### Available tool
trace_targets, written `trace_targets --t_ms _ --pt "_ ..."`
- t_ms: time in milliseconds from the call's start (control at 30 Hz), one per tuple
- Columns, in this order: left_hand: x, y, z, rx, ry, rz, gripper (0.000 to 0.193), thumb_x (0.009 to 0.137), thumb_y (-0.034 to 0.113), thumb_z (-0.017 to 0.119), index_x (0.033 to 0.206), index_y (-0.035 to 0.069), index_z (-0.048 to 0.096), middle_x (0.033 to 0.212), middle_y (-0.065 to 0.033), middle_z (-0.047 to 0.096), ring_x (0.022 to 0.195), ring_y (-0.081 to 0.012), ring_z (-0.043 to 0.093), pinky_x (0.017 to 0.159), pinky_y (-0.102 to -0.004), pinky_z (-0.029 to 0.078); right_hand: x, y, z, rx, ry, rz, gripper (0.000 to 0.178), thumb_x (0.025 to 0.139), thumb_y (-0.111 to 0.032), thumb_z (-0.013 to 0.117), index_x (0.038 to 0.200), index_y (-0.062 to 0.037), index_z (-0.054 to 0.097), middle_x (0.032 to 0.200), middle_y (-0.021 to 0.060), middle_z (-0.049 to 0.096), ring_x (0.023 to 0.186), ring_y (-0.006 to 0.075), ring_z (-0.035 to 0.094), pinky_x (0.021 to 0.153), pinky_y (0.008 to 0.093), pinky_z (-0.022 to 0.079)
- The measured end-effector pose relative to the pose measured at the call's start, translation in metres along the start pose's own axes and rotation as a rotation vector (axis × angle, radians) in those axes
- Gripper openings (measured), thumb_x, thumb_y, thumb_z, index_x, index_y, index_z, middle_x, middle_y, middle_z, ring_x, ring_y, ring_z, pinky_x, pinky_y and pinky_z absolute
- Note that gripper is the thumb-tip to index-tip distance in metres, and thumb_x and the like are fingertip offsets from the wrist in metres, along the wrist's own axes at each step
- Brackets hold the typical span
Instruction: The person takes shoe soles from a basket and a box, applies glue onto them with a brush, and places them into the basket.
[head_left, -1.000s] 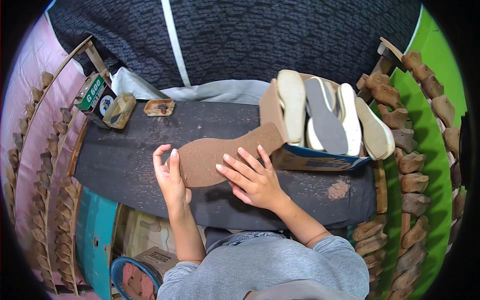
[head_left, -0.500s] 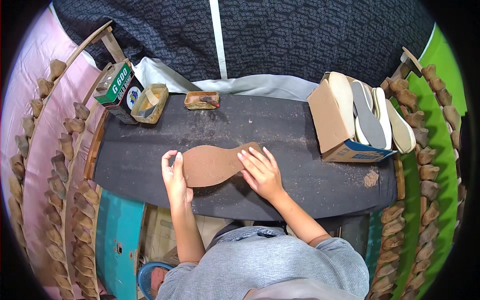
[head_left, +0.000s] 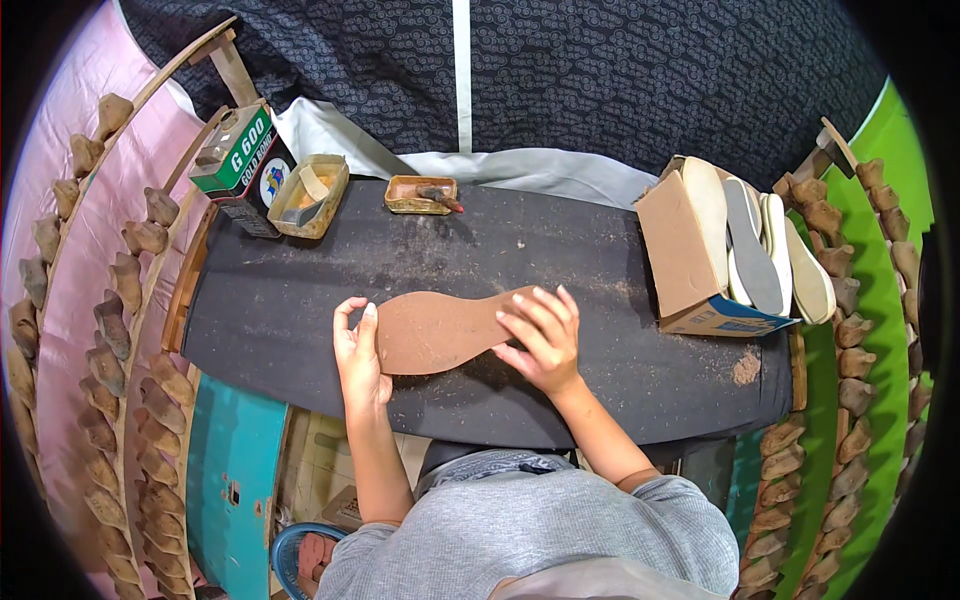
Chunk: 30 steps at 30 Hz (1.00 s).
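Note:
A brown shoe sole [head_left: 437, 332] is held level above the dark cloth-covered table [head_left: 560, 400], its wide end to the left and its narrow end to the right. My left hand [head_left: 360, 350] pinches the wide end at its left edge, thumb toward me. At the narrow end, my right hand [head_left: 543, 340] grips the sole, with the fingers curled over its top and the thumb near its lower edge. The fingers partly hide that end.
On the right stands a cardboard box [head_left: 682, 240] of pale and grey soles [head_left: 752, 250]. At the far left are a green-and-black can [head_left: 243, 170], a tub with a spatula [head_left: 308, 197] and a small tray [head_left: 420, 195]. Shoe lasts [head_left: 115, 325] line racks on both sides.
The right hand's fingers have curled more around the narrow end, where they lay flatter before. Sole and hands have shifted slightly right in the picture, as has the table scene behind.

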<state>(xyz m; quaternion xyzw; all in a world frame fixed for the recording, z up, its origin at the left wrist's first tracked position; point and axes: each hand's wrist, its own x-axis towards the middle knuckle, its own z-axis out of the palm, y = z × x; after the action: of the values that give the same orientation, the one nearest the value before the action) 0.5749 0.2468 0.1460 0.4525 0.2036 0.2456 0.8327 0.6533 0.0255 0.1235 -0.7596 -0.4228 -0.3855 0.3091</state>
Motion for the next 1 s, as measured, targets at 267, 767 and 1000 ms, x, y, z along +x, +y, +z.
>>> trace_targets --t_ms 267,767,1000 --pt "0.029 0.006 -0.012 0.001 -0.038 -0.052 0.022 0.095 0.018 0.057 0.112 0.011 0.045 0.085 -0.0035 0.057 0.075 -0.0102 0.058 0.062 -0.0268 0.051 0.013 -0.007 0.014 -0.046 -0.060 -0.002 0.063 0.057 -0.033 0.079 0.117 -0.0414 0.062 0.133 -0.0001 0.048 0.123 0.0229 0.041 0.108 0.0491 0.027" --pt "0.085 -0.001 -0.019 -0.561 -0.263 -0.233 0.058 0.093 0.052 0.044 0.132 0.010 0.046 0.134 -0.0108 0.048 0.124 -0.0257 0.046 0.106 -0.0442 0.033 0.027 -0.058 0.086 -0.023 -0.459 0.484 0.079 0.074 -0.022 0.073 0.143 -0.0256 0.036 0.108 0.0140 0.047 0.090 0.0308 0.045 0.083 0.0413 0.040" --pt "0.097 -0.022 -0.031 -0.678 -0.405 -0.225 0.076 0.090 0.064 0.034 0.143 0.010 0.032 0.142 -0.0159 0.039 0.129 -0.0423 0.038 0.102 -0.0526 0.038 0.028 -0.078 0.105 0.084 -0.676 0.481 0.071 0.081 -0.029 0.069 0.142 -0.0389 0.035 0.116 0.0159 0.046 0.095 0.0314 0.048 0.086 0.0418 0.045"
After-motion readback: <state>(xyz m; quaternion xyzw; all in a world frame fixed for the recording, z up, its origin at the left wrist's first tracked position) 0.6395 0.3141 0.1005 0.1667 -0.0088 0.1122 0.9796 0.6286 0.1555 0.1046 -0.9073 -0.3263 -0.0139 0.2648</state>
